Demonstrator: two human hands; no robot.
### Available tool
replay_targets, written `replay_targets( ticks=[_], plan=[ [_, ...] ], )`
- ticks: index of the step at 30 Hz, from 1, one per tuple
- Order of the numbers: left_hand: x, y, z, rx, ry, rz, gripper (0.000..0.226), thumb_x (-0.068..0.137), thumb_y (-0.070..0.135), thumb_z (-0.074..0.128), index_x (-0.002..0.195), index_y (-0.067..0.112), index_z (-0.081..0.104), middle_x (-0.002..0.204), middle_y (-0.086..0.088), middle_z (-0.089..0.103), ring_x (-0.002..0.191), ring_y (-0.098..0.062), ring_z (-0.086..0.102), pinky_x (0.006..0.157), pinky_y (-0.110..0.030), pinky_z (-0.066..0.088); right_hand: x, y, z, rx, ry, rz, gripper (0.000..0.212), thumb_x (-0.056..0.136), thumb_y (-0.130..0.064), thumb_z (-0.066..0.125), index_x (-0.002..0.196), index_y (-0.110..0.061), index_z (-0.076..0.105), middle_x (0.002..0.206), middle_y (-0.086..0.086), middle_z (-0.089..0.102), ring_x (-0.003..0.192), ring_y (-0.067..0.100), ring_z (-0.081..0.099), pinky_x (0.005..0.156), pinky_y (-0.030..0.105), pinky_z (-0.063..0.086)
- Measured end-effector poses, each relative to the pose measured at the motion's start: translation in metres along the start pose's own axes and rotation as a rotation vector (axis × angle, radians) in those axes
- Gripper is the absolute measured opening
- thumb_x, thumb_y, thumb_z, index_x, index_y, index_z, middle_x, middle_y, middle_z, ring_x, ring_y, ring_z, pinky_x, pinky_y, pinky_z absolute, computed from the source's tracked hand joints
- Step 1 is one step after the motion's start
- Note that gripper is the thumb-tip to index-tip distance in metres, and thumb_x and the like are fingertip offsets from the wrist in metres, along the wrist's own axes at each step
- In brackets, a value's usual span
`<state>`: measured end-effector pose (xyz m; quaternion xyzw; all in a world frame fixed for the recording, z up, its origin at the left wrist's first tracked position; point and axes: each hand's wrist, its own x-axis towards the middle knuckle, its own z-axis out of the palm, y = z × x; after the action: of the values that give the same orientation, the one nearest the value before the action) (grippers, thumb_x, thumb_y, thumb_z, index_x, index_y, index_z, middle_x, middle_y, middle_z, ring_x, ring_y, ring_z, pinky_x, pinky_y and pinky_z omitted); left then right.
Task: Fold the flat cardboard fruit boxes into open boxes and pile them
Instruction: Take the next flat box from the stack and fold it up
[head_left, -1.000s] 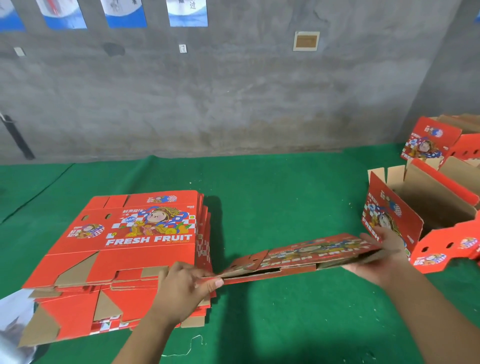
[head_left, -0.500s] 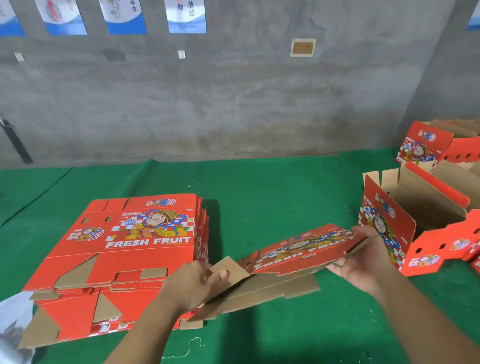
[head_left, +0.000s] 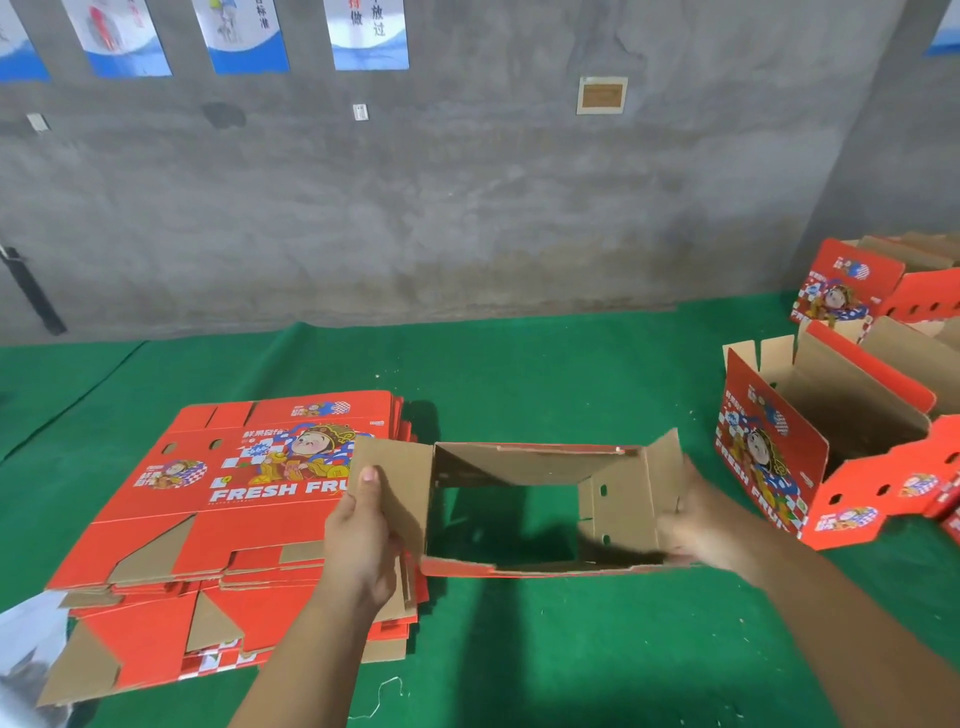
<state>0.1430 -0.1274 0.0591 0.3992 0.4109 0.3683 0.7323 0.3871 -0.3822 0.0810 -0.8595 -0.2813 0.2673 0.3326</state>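
I hold a cardboard fruit box (head_left: 618, 499) spread into an open rectangular sleeve above the green mat; its brown inside faces me and the mat shows through its middle. My left hand (head_left: 363, 535) grips its left flap, thumb on the brown face. My right hand (head_left: 696, 525) grips its right end. A stack of flat red "FRESH FRUIT" boxes (head_left: 208, 499) lies to the left, partly under my left hand. A folded open red box (head_left: 810, 441) stands to the right.
More folded red boxes (head_left: 883, 291) sit at the far right by the corner. A grey concrete wall (head_left: 467, 208) with posters runs behind the green mat (head_left: 519, 374). A crumpled plastic sheet (head_left: 26, 639) lies at the lower left.
The flat box that I held edge-on has been pulled apart into an open rectangular sleeve and turned so that its brown inside faces me. Both hands stay on its ends.
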Motion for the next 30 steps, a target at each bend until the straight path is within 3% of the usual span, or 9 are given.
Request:
replay_targets(
  ticks=[3, 8, 11, 14, 17, 21, 23, 26, 30],
  plan=[
    [0.001, 0.006, 0.01, -0.143, 0.109, -0.032, 0.022, 0.108, 0.032, 0.05, 0.102, 0.015, 0.063, 0.112, -0.014, 0.069, 0.106, -0.034, 0.064, 0.108, -0.057, 0.046, 0.0, -0.01, -0.027, 0.133, 0.218, 0.04, 0.015, 0.095, -0.005, 0.059, 0.101, -0.019, 0.056, 0.086, 0.008, 0.067, 0.066, 0.014, 0.067, 0.056, 0.031, 0.056],
    [0.008, 0.006, 0.025, -0.133, 0.233, -0.025, 0.02, 0.108, 0.026, 0.05, 0.107, 0.012, 0.064, 0.108, -0.015, 0.067, 0.095, -0.032, 0.066, 0.091, -0.047, 0.056, -0.01, -0.016, -0.023, 0.3, 0.326, -0.001, 0.056, 0.095, -0.015, 0.063, 0.144, -0.03, 0.04, 0.082, 0.0, 0.076, 0.051, 0.018, 0.067, 0.047, 0.028, 0.053],
    [0.007, -0.009, 0.029, -0.024, 0.25, 0.124, 0.023, 0.109, 0.021, 0.046, 0.114, 0.009, 0.064, 0.094, -0.009, 0.067, 0.079, -0.024, 0.063, 0.069, -0.03, 0.05, -0.011, -0.009, 0.012, 0.373, 0.514, -0.031, 0.093, 0.088, -0.02, 0.07, 0.16, -0.031, 0.011, 0.14, 0.004, 0.048, 0.114, 0.032, 0.064, 0.089, 0.04, 0.054],
    [0.01, -0.017, 0.026, 0.066, 0.259, 0.262, 0.02, 0.109, 0.02, 0.046, 0.1, 0.019, 0.064, 0.092, -0.004, 0.067, 0.084, -0.023, 0.063, 0.071, -0.03, 0.048, -0.014, 0.012, 0.021, -0.191, 0.689, -0.319, 0.086, 0.069, -0.004, 0.084, 0.143, -0.019, 0.043, 0.138, 0.013, 0.033, 0.124, 0.037, 0.034, 0.102, 0.051, 0.039],
    [0.014, -0.019, 0.025, 0.122, 0.291, 0.332, 0.025, 0.107, 0.015, 0.046, 0.12, 0.009, 0.066, 0.11, -0.009, 0.068, 0.106, -0.028, 0.063, 0.092, -0.036, 0.048, -0.015, 0.024, 0.009, -0.558, 0.628, -0.558, 0.075, 0.058, 0.013, 0.079, 0.117, -0.03, 0.066, 0.136, 0.007, 0.046, 0.122, 0.034, 0.037, 0.097, 0.039, 0.042],
    [0.02, -0.021, 0.025, 0.086, 0.341, 0.293, 0.031, 0.106, 0.016, 0.046, 0.131, 0.005, 0.062, 0.126, -0.015, 0.067, 0.119, -0.034, 0.062, 0.106, -0.046, 0.048, -0.008, 0.013, 0.0, -0.65, 0.345, -0.16, 0.037, 0.097, -0.03, 0.062, 0.128, -0.048, 0.057, 0.135, 0.002, 0.049, 0.132, 0.029, 0.036, 0.103, 0.043, 0.042],
    [0.017, -0.019, 0.025, 0.1, 0.29, 0.347, 0.033, 0.107, 0.018, 0.046, 0.137, 0.011, 0.059, 0.136, -0.013, 0.062, 0.129, -0.031, 0.058, 0.113, -0.051, 0.043, -0.006, 0.013, 0.0, -0.432, 0.161, -0.052, 0.033, 0.104, -0.028, 0.048, 0.132, -0.044, 0.052, 0.105, -0.004, 0.068, 0.1, 0.019, 0.066, 0.08, 0.032, 0.052],
    [-0.001, -0.021, 0.02, 0.281, 0.122, 0.58, 0.049, 0.101, 0.049, 0.05, 0.145, 0.027, 0.048, 0.141, 0.001, 0.049, 0.13, -0.015, 0.05, 0.113, -0.033, 0.039, -0.003, 0.01, 0.006, -0.316, 0.121, 0.041, 0.029, 0.105, -0.03, 0.04, 0.131, -0.037, 0.051, 0.066, -0.007, 0.069, 0.055, 0.008, 0.069, 0.057, 0.025, 0.048],
    [-0.016, -0.035, 0.009, 0.753, -0.076, 0.851, 0.048, 0.094, 0.056, 0.062, 0.139, 0.042, 0.051, 0.138, 0.01, 0.032, 0.134, -0.001, 0.038, 0.11, -0.019, 0.034, -0.003, 0.003, 0.008, -0.463, 0.177, 0.033, 0.025, 0.106, -0.033, 0.037, 0.125, -0.036, 0.053, 0.07, -0.006, 0.063, 0.063, 0.01, 0.063, 0.06, 0.031, 0.046]
  ],
)
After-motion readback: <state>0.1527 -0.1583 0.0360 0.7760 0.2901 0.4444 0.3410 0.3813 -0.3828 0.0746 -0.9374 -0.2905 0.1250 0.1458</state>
